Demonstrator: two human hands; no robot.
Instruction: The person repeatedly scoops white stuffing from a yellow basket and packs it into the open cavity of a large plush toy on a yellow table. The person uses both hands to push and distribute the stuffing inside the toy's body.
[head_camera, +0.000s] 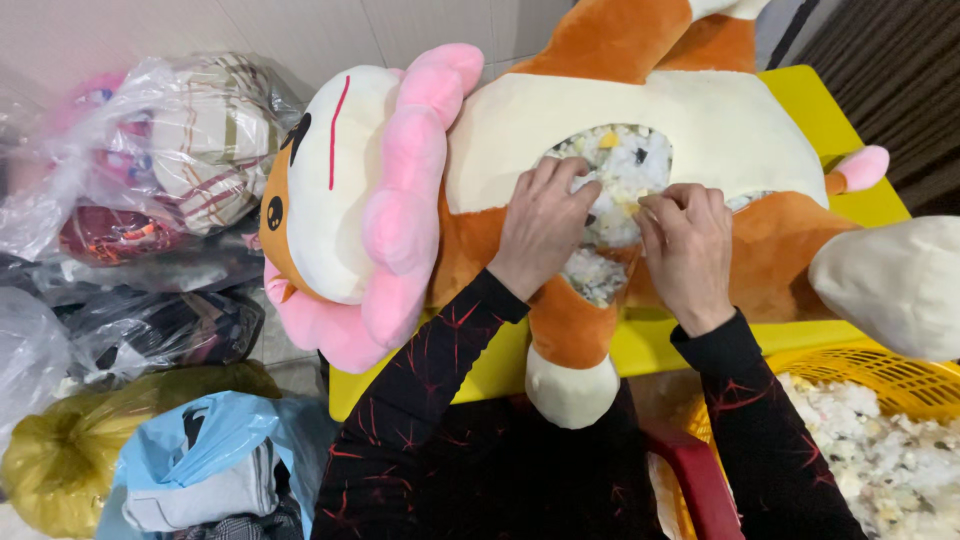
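Both hands, left hand (541, 226) and right hand (688, 250), pinch the open seam of a large orange-and-cream plush lion (600, 130) showing shredded foam stuffing (628, 170), lying on a yellow table (850, 130); tiled wall behind.

Orange, cream and pink plush lion (620, 120) on a yellow desk (830, 110).
White foam stuffing (625, 175) flecked yellow and black; black sleeves (420, 400) with red streaks; yellow basket (890, 375); blue bag (215, 435).
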